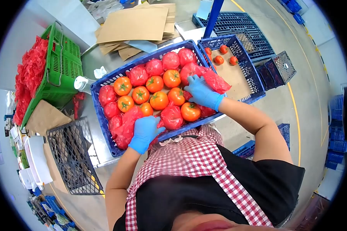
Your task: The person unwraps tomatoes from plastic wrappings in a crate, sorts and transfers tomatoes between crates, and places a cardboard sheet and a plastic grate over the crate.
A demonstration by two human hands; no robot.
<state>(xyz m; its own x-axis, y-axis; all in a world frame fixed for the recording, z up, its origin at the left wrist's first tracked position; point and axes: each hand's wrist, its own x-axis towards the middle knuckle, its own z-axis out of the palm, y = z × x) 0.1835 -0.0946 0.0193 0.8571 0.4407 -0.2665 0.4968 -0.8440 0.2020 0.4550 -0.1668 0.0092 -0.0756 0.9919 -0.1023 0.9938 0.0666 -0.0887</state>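
Before me a blue crate (97, 115) holds bare orange-red tomatoes (159, 101) and several tomatoes wrapped in red plastic bags (154, 67). My right hand (202, 92), in a blue glove, has its fingers closed on a red plastic bag (216, 81) at the crate's right side; the loose end of the bag spreads toward the neighbouring crate. At the near left corner my left hand (144, 133), also gloved, is closed on another red plastic bag (124, 129). Its fingertips are partly hidden by the plastic. A wrapped tomato (172, 117) lies just right of it.
A second blue crate (258, 82) with several tomatoes on cardboard adjoins at right. On the left stands a green crate (63, 67) heaped with red bags (32, 73). Cardboard sheets (135, 25) lie behind, a white-capped bottle (82, 83) beside the crate. A blue post (214, 17) rises behind.
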